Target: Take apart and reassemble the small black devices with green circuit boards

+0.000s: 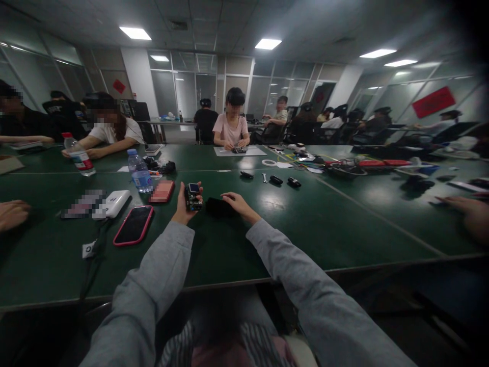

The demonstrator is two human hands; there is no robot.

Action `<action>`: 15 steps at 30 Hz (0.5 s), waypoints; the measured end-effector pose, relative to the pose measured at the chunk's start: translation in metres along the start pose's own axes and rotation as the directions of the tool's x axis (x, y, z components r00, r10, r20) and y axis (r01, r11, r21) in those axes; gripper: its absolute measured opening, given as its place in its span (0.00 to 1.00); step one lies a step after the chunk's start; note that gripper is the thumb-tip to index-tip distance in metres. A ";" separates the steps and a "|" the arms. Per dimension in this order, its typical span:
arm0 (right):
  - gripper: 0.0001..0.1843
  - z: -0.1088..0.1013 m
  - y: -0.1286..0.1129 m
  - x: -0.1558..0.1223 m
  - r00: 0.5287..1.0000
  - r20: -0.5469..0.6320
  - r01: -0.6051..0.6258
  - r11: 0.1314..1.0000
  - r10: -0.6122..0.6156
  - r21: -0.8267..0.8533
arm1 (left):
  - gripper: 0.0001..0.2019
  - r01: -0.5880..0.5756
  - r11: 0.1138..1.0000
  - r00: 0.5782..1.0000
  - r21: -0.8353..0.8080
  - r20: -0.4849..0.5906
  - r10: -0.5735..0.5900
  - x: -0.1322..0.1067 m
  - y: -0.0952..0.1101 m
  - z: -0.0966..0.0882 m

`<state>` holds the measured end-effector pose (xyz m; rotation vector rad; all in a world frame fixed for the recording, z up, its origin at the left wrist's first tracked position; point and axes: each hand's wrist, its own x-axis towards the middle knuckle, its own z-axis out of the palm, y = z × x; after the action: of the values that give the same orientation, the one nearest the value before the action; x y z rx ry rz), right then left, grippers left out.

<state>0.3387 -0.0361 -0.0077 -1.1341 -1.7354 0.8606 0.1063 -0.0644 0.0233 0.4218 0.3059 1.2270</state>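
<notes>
My left hand (182, 206) is wrapped round a small electronic device (194, 196) with a little square screen and bare circuit parts below it. My right hand (240, 205) is just to the right, its fingers bent over a black piece (217, 207) low over the table. That piece is too dark to make out its kind. Beyond my hands lie a small wrench (265, 177) and several black, rounded parts, one a black oval piece (275, 180).
Left of my hands are a phone with a pink edge (133, 225), a red case-like item (162, 191), a white power bank (114, 203) and two bottles, one a blue-capped water bottle (139, 172). Cables (305, 155) clutter the far right. People sit around the green table (305, 229).
</notes>
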 end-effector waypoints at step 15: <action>0.29 0.067 -0.090 -0.044 0.865 -0.076 0.459 0.844 -0.496 -0.279 | 0.26 -0.142 0.972 0.978 0.189 -0.123 0.167 0.004 -0.001 0.020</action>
<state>0.2561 -0.1138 0.0326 -0.8300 -1.9220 0.2456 0.1173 -0.0640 0.0403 0.5247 0.5127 1.3905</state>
